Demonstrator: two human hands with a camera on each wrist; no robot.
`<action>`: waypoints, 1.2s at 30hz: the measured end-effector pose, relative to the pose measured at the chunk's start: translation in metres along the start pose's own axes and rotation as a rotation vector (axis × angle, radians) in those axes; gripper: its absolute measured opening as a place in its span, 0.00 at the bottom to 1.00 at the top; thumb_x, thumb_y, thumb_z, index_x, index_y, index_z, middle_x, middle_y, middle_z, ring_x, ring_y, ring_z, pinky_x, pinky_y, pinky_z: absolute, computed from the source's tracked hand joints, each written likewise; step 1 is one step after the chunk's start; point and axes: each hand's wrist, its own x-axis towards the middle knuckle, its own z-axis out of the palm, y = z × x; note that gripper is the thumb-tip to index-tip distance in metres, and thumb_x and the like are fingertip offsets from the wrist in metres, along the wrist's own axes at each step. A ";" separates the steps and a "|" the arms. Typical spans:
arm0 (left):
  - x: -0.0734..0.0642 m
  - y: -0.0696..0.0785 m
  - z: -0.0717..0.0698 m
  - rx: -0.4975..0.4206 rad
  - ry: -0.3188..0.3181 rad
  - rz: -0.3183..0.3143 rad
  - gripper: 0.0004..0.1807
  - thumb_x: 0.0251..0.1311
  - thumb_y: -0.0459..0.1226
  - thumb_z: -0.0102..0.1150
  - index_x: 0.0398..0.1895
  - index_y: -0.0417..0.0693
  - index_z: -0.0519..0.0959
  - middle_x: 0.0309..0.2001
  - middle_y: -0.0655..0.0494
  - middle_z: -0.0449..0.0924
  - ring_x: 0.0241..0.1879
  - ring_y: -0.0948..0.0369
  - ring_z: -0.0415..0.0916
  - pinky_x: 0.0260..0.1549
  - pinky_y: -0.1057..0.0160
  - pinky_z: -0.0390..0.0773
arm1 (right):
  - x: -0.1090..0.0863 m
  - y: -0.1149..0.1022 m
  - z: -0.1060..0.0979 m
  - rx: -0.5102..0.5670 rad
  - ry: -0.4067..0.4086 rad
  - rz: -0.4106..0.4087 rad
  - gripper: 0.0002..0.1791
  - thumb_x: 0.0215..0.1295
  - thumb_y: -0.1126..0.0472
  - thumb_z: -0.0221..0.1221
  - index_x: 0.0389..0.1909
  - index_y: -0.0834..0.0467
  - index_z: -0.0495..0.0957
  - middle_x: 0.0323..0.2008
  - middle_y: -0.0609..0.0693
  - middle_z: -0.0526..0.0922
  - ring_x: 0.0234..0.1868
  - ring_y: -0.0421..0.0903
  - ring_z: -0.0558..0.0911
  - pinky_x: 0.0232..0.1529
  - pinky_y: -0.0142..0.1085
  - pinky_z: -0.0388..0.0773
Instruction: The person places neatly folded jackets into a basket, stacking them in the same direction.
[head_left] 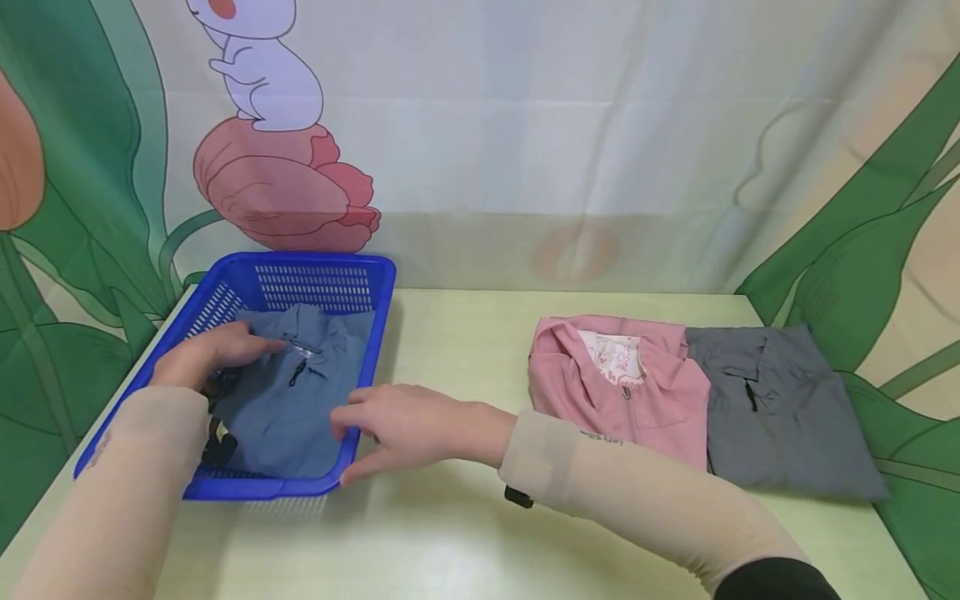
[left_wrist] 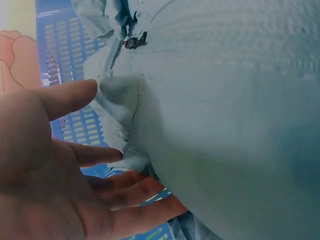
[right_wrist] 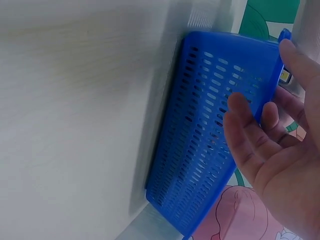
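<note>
In the blue basket (head_left: 387, 308) at the left lies a folded blue zip-up top (head_left: 292, 417), its collar toward the back and a black zipper pull near its neck. My left hand (head_left: 217, 350) reaches over the basket's left side with fingers extended at the top's edge. In the left wrist view, its thumb lies near the collar and the other fingertips reach the fabric's side. My right hand (head_left: 408, 425) touches the basket's right rim near the front corner. Its fingers (right_wrist: 245, 135) are loosely bent, some in front of the slotted outer wall, with the thumb at the corner.
A folded pink zip-up jacket (head_left: 667, 400) with a patterned white lining lies on the table (head_left: 450, 533) at the right. Beside it is a folded grey zip-up top (head_left: 787, 417). Dark items (head_left: 217, 446) show at the basket's left inner side. A printed curtain (head_left: 480, 150) hangs behind.
</note>
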 end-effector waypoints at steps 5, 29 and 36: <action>-0.004 0.006 0.001 0.061 0.068 0.066 0.48 0.76 0.51 0.45 0.70 0.11 0.44 0.68 0.12 0.47 0.67 0.22 0.52 0.63 0.30 0.62 | -0.009 0.001 0.003 0.029 0.016 -0.020 0.22 0.71 0.47 0.64 0.61 0.51 0.78 0.43 0.42 0.74 0.36 0.34 0.75 0.39 0.23 0.71; -0.052 0.106 0.018 0.270 0.423 0.241 0.38 0.76 0.46 0.49 0.76 0.26 0.56 0.72 0.22 0.55 0.70 0.28 0.55 0.63 0.28 0.60 | -0.065 0.009 0.010 0.137 0.220 0.022 0.26 0.74 0.59 0.60 0.71 0.54 0.69 0.45 0.43 0.77 0.40 0.32 0.78 0.37 0.23 0.74; -0.075 0.133 0.027 0.244 0.443 0.316 0.36 0.76 0.47 0.51 0.76 0.32 0.60 0.72 0.26 0.59 0.69 0.31 0.60 0.60 0.28 0.66 | -0.087 0.019 0.009 0.148 0.288 0.031 0.18 0.73 0.61 0.61 0.61 0.57 0.76 0.43 0.44 0.79 0.39 0.35 0.80 0.39 0.25 0.75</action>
